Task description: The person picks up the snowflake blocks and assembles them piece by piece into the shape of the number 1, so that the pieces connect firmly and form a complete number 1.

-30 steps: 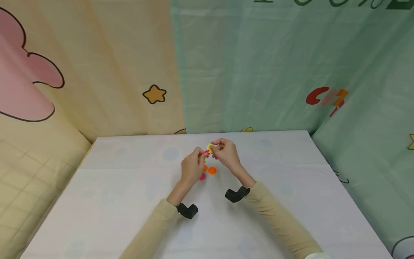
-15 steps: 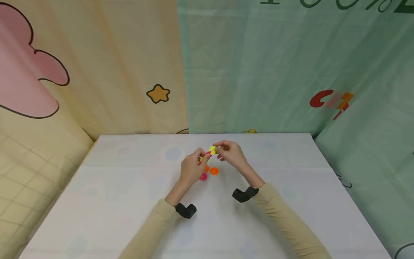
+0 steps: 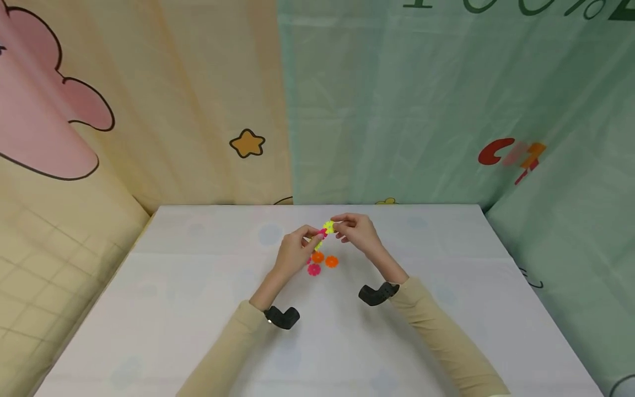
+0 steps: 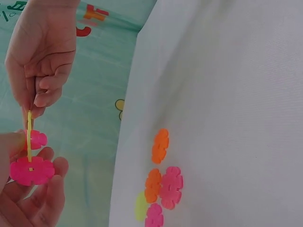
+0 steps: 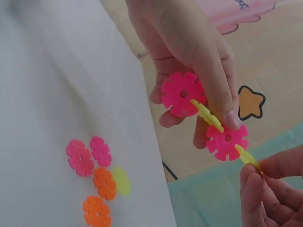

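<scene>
Several notched plastic snowflake discs are linked in a chain between my hands. My left hand [image 3: 294, 251] pinches the chain at a pink disc [image 5: 227, 143]. Another pink disc [image 5: 180, 97] lies against the fingers, joined edgewise through a yellow disc [image 5: 208, 116]. At the far end my right hand [image 3: 361, 234] pinches a second yellow disc [image 3: 329, 226] between thumb and fingertips. That disc meets the held pink disc at a slot; how deep it sits I cannot tell. Both hands are raised above the table, as the left wrist view shows.
Loose discs lie flat on the white table [image 3: 198, 314] below the hands: two orange [image 5: 104, 183] [image 5: 97, 212], two pink [image 5: 80, 157] [image 5: 101, 151] and a yellow one [image 5: 121, 180]. Printed curtains [image 3: 387, 110] hang behind the table's back edge.
My right hand has drawn a little away from the left, and its fingers now sit at the outer edge of the yellow disc. The head view has shifted slightly.
</scene>
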`<action>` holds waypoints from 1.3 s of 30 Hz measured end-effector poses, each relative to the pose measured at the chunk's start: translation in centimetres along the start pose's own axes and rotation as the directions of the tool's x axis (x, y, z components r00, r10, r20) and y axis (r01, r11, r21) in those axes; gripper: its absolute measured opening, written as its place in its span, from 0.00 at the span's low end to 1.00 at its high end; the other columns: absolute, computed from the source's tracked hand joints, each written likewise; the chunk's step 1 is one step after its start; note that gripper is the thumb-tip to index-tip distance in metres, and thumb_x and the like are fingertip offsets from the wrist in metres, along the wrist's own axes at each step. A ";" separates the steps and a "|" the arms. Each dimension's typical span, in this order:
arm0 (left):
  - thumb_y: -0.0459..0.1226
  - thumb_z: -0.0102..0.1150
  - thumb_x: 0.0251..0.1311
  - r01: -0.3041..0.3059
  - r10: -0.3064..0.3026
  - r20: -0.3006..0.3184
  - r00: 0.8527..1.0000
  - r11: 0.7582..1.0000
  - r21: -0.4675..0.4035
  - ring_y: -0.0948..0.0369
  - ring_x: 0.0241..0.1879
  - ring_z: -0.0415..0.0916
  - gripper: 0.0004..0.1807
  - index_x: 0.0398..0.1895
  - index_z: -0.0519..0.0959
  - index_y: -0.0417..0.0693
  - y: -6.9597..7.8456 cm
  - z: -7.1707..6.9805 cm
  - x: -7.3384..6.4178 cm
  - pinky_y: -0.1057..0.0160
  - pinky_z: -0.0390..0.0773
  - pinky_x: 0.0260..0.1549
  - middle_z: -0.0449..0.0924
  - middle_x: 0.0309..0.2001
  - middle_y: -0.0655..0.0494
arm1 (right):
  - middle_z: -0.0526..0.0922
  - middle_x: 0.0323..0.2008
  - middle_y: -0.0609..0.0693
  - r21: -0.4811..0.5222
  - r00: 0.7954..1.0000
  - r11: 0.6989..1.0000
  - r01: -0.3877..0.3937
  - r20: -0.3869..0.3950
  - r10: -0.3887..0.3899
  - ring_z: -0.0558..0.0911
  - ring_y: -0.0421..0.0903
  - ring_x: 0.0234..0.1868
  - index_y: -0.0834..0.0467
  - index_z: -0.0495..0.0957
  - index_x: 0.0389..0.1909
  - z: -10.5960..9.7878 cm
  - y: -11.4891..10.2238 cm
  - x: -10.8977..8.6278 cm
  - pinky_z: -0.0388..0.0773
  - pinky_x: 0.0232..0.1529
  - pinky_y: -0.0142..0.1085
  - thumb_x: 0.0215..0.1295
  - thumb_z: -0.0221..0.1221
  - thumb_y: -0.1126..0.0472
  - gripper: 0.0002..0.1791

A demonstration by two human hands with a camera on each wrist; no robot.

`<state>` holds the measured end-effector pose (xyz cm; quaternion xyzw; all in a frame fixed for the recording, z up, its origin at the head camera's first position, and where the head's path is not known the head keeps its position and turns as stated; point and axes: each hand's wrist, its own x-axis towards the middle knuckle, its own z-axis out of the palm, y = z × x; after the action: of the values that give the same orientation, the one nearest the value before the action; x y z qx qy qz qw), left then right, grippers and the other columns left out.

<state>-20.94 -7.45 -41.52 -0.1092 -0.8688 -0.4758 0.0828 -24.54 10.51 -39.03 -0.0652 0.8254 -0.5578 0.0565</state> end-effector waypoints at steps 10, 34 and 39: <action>0.43 0.59 0.64 0.010 -0.009 -0.014 1.000 0.999 0.052 0.61 0.25 0.73 0.12 0.45 0.80 0.46 0.0 -0.1 0.2 0.68 0.72 0.22 0.84 0.42 0.50 | 0.86 0.38 0.61 0.019 1.000 1.000 0.018 -0.014 -0.018 0.82 0.42 0.27 0.59 0.81 0.49 0.3 -0.2 0.0 0.81 0.33 0.32 0.65 0.59 0.58 0.14; 0.45 0.64 0.59 0.000 0.029 -0.162 0.986 0.984 0.180 0.59 0.24 0.74 0.14 0.44 0.79 0.49 -0.6 1.0 0.0 0.67 0.70 0.24 0.84 0.34 0.51 | 0.85 0.39 0.63 0.017 0.999 0.999 0.033 -0.014 -0.032 0.84 0.58 0.35 0.61 0.81 0.47 1.4 -0.3 -0.1 0.82 0.33 0.32 0.67 0.58 0.58 0.13; 0.45 0.63 0.60 0.007 0.024 -0.170 0.985 0.984 0.179 0.58 0.25 0.74 0.14 0.44 0.79 0.48 -0.9 0.1 0.1 0.67 0.70 0.23 0.84 0.33 0.51 | 0.85 0.40 0.63 0.004 0.999 0.999 0.041 -0.025 -0.041 0.84 0.60 0.36 0.60 0.80 0.48 1.3 0.1 0.1 0.81 0.32 0.31 0.67 0.58 0.57 0.13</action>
<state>-21.26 -7.81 -42.32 -0.0638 -0.8973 -0.4029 0.1688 -24.42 9.33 -39.56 -0.0751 0.8234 -0.5613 0.0352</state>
